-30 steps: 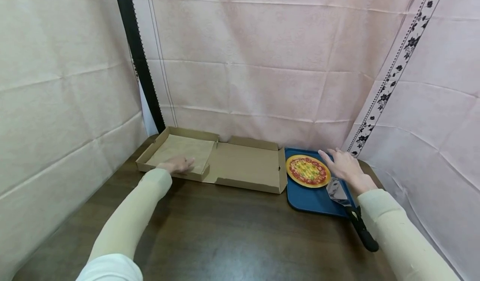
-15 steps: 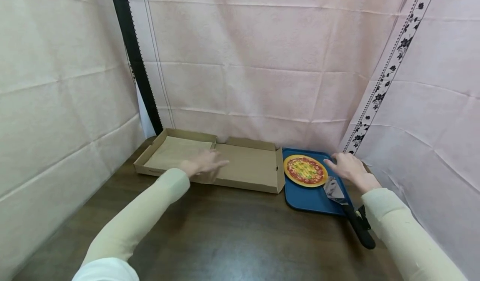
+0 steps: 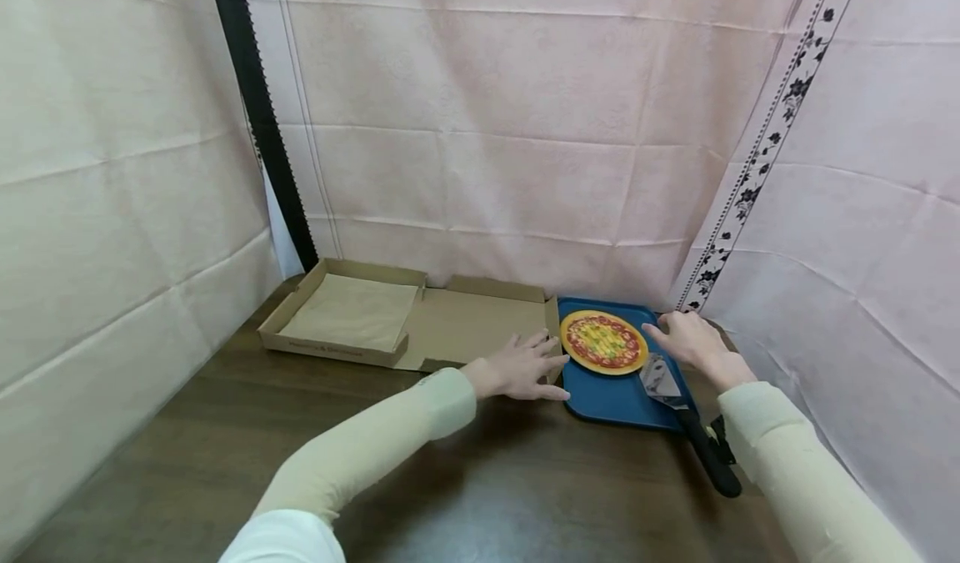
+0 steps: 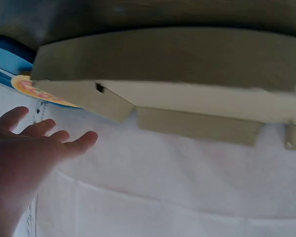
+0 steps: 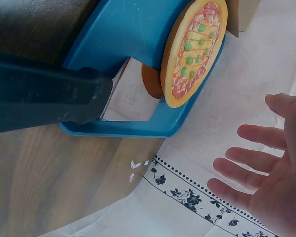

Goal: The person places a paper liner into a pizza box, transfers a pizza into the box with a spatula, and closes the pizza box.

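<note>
A round pizza (image 3: pixel 603 343) with yellow and green topping lies on a blue tray (image 3: pixel 607 400). The metal blade of a black-handled spatula (image 3: pixel 712 454) rests on the tray beside the pizza, and its handle juts past the near edge. My left hand (image 3: pixel 517 369), fingers spread and holding nothing, is over the right end of an open cardboard pizza box (image 3: pixel 472 321), close to the tray. Above the tray's right side is my right hand (image 3: pixel 692 342), empty, its fingers relaxed and apart in the right wrist view. A sheet of brown paper (image 3: pixel 352 309) lines the box's left half.
All of this stands on a dark wooden table (image 3: pixel 360 429). Pale cloth (image 3: pixel 480 146) hangs behind and at both sides, close to the box and tray. A small dark object (image 3: pixel 722 438) is partly hidden by the right forearm.
My left hand has swept rightward from the paper-lined half of the box to its right end near the tray. My right hand has stayed over the tray's right side, with little movement.
</note>
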The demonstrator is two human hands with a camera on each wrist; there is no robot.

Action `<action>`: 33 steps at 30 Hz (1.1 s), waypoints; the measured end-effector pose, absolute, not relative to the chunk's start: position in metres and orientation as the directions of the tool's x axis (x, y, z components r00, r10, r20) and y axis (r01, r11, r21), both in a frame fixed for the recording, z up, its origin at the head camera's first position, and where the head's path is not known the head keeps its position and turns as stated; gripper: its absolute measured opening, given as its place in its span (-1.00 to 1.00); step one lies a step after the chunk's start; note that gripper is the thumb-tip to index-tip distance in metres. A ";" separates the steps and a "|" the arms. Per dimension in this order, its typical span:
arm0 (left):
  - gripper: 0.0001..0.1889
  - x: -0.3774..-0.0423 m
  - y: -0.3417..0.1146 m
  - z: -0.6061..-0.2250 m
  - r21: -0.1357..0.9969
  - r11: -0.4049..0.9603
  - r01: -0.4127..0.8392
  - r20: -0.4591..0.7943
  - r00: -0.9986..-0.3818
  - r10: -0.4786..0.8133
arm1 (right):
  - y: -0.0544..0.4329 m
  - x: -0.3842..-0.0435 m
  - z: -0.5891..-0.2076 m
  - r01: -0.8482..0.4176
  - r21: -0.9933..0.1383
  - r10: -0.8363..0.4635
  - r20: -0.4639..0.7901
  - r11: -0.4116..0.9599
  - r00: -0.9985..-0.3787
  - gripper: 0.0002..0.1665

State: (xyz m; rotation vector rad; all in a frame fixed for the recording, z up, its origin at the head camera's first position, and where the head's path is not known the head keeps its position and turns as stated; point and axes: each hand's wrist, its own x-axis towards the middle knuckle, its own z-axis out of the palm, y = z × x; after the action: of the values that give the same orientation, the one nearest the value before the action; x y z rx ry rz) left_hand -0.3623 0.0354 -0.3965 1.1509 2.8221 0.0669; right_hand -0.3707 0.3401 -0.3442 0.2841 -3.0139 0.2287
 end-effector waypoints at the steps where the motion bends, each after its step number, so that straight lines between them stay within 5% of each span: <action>1: -0.20 -0.363 0.042 -0.399 0.069 0.715 0.696 -0.070 -0.712 0.699 | 0.341 -0.370 -0.344 -0.192 -0.138 -0.176 0.119 0.972 -0.977 -0.33; 12: 0.00 -0.379 0.078 -0.408 -0.016 0.798 0.603 -0.106 -0.794 0.598 | 0.347 -0.371 -0.346 -0.178 -0.166 -0.162 0.102 0.970 -0.982 -0.40; 24: 0.11 -0.386 0.085 -0.416 -0.364 0.714 0.598 -0.066 -0.781 0.621 | 0.353 -0.366 -0.347 -0.133 -0.162 -0.123 0.067 0.978 -0.990 -0.37; 33: 0.13 -0.388 0.085 -0.421 -0.371 0.721 0.585 -0.097 -0.797 0.596 | 0.362 -0.356 -0.341 -0.063 -0.154 -0.084 -0.138 0.986 -0.987 -0.44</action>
State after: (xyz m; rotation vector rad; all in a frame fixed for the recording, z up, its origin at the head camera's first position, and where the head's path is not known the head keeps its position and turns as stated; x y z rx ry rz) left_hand -0.3877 0.0848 -0.4207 1.0096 2.9416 -0.6185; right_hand -0.3559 0.3623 -0.3409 0.1216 -3.2747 0.2471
